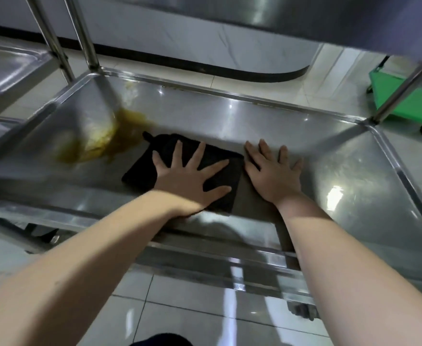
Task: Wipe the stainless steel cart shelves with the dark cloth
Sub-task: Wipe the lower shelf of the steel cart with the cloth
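Note:
A dark folded cloth point(142, 171) lies flat on the lower stainless steel cart shelf point(342, 166). My left hand point(192, 178) presses flat on top of the cloth with its fingers spread. Just right of the cloth, my right hand point(272, 171) rests palm down on the bare shelf, fingers apart, its inner edge at the cloth's right edge. A yellow-brown spill point(100, 141) spreads over the shelf's left part and reaches the cloth's far left corner.
The upper shelf's underside point(305, 13) hangs overhead. Cart posts point(85, 33) rise at the back left, and another post point(402, 93) at the back right. A second steel cart point(7, 68) stands left. A green trolley point(414, 101) sits on the tiled floor at right.

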Motion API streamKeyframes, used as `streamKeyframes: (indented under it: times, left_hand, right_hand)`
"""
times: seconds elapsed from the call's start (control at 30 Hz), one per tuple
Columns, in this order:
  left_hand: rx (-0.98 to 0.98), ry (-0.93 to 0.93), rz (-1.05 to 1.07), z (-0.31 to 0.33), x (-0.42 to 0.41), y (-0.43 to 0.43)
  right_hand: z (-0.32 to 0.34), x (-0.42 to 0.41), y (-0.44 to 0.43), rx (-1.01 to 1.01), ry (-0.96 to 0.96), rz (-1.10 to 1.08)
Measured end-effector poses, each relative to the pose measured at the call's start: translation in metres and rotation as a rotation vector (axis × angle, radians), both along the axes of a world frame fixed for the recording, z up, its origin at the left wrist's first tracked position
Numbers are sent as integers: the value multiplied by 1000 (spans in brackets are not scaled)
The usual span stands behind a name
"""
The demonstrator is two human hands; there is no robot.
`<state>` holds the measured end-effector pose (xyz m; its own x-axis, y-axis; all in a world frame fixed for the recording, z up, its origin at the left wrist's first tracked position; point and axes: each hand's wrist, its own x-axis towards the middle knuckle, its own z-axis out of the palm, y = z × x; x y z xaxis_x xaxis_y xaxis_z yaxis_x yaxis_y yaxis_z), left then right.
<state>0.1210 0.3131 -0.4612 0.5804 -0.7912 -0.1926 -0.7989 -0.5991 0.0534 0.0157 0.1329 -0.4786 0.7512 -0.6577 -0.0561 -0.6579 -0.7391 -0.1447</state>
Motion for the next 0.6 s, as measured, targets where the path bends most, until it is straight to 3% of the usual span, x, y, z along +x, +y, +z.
streamKeyframes:
  times: [0.2,0.43,0.6]
  left_hand:
    - [42,70,33,5,-53,46]
    - [-23,-21,110,-1,-2,-8]
    - [-44,20,164,9,52,-55]
  right_hand:
    - [4,-6,5,17,-8,10]
    - [6,-5,6,27,17,26]
    - [9,-8,16,42,105,29]
